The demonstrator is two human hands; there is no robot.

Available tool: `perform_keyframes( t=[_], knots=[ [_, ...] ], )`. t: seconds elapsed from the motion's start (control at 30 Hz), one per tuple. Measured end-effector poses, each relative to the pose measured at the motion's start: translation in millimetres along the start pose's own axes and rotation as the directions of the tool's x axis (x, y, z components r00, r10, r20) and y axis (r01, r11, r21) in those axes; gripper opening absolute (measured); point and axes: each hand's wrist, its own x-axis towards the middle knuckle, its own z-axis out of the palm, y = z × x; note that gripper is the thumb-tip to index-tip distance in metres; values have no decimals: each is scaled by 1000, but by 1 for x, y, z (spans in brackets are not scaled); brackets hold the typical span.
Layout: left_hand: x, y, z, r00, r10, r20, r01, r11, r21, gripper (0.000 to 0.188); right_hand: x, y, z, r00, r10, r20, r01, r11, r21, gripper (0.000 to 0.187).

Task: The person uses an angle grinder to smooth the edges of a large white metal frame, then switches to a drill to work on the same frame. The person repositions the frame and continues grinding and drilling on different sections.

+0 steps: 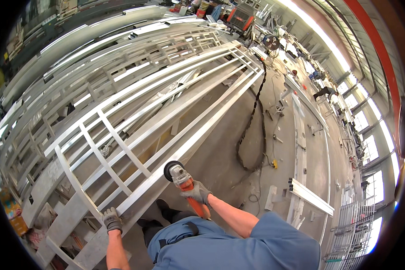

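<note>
My right hand [196, 193], in a grey work glove, is closed round the body of an orange angle grinder [184, 181] with a silver head. The grinder's round black disc [170, 171] is at the near rail of a long silver metal frame [202, 132]; whether it touches the metal or turns, I cannot tell. My left hand [112, 220], also gloved, grips the frame at its near left corner, fingers curled over the bar. Long parallel rails run away from me, with short crossbars [123, 143] at both ends. My glove hides part of the grinder's handle.
More metal frames [108, 72] lie stacked on the left. A black cable [237, 148] loops over the concrete floor to the right. White profiles [311, 196] rest farther right. A fan [271, 42] stands at the back, and another person [325, 92] bends over at the far right.
</note>
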Motion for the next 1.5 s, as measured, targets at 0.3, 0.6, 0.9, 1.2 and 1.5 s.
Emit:
perform_keyframes(
  t=[0.3,0.6,0.9,1.2,1.5],
  knots=[
    [-36,35,-14,997,73,29,-71,995,-69,54,-80,86,-51,965,129,-226,-63,959,276,37],
    [-127,112,47,993,107,-57,-114,986,-120,62,-226,201,-20,821,449,-352,-134,751,647,36],
    [-110,114,34,977,42,209,-10,988,-153,63,-307,223,-31,808,409,-423,-86,793,603,33],
    [-193,206,59,992,-46,118,66,983,-170,63,-335,314,-69,777,453,-437,-37,727,686,34],
    [-246,255,91,990,-89,112,112,969,-221,61,-406,439,-90,700,555,-449,-11,637,771,47]
  ],
)
